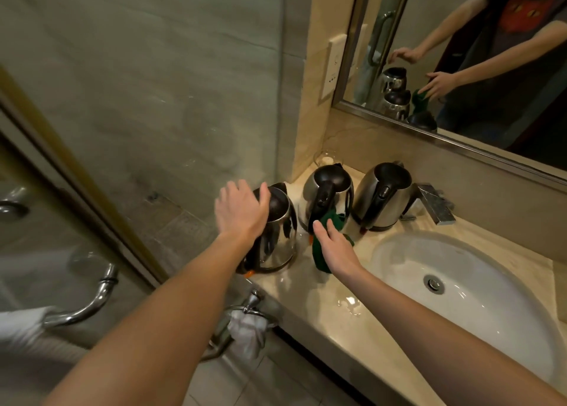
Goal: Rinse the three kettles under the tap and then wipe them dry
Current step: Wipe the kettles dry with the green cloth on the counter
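Three steel kettles with dark lids and black handles stand in a row on the beige counter: the left kettle (277,240), the middle kettle (328,191) and the right kettle (383,195) beside the tap (435,203). My left hand (241,211) hovers over the left kettle's lid, fingers spread, thumb touching the lid's edge. My right hand (333,244) lies flat, fingers apart, on a dark green cloth (322,257) that sits on the counter in front of the middle kettle. Much of the cloth is hidden under that hand.
A white oval basin (460,286) is sunk in the counter at right, with water puddled on the counter (349,306) before it. A mirror (460,53) hangs behind. A glass dish (325,157) sits in the corner. A towel ring with white towel (248,329) hangs below the counter edge.
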{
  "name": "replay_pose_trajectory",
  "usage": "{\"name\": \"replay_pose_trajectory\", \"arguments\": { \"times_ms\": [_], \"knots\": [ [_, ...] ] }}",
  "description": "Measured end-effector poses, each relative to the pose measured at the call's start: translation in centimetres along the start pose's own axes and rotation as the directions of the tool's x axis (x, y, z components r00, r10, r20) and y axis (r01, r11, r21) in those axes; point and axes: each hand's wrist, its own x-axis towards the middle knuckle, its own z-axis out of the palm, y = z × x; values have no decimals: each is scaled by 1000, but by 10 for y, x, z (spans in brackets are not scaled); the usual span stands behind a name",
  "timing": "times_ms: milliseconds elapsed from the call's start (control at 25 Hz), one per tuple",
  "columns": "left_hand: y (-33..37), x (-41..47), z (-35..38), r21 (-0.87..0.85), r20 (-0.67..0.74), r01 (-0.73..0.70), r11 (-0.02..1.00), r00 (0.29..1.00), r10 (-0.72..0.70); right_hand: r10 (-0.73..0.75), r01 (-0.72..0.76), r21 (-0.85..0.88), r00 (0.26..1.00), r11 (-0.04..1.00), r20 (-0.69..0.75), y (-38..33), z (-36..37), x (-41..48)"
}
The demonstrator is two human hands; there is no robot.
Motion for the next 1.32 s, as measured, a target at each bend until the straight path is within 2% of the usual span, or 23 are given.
{"name": "replay_pose_trajectory", "arguments": {
  "times_ms": [80, 120, 200, 280, 360, 440, 520, 640, 840, 1080, 1320],
  "knots": [
    [-19, -12, 2, -105, 30, 181, 978, 983, -179, 30, -30, 73, 1000, 997, 1, -4, 11, -4],
    [-25, -16, 4, -197, 83, 314, 929, 949, -303, 70, -69, 174, 998, 982, 2, -8, 16, -6],
    [-29, -23, 10, -384, 279, 572, 725, 820, -500, 183, -177, 456, 983, 872, 31, -15, 23, -9],
    [-26, -26, 13, -522, 448, 697, 492, 715, -537, 242, -242, 682, 965, 691, 97, -25, 29, -14],
    [-25, -27, 18, -575, 484, 707, 411, 699, -526, 248, -251, 791, 960, 558, 129, -36, 34, -15],
    [-29, -25, 33, -584, 461, 694, 421, 710, -532, 257, -251, 841, 956, 480, 139, -48, 39, -11],
    [-31, -22, 42, -564, 425, 676, 475, 731, -534, 269, -260, 852, 952, 455, 147, -62, 45, -8],
    [-27, -25, 30, -571, 361, 600, 560, 797, -485, 265, -268, 822, 953, 502, 148, -78, 51, -8],
    [-25, -28, 20, -576, 291, 543, 611, 834, -468, 270, -322, 776, 942, 542, 201, -67, 60, 0],
    [-24, -32, 21, -592, 259, 511, 623, 853, -453, 313, -410, 837, 900, 363, 304, -28, 85, 13],
    [-26, -31, 28, -587, 234, 496, 639, 860, -453, 367, -322, 928, 899, 188, 238, -49, 88, 3]
  ]
}}
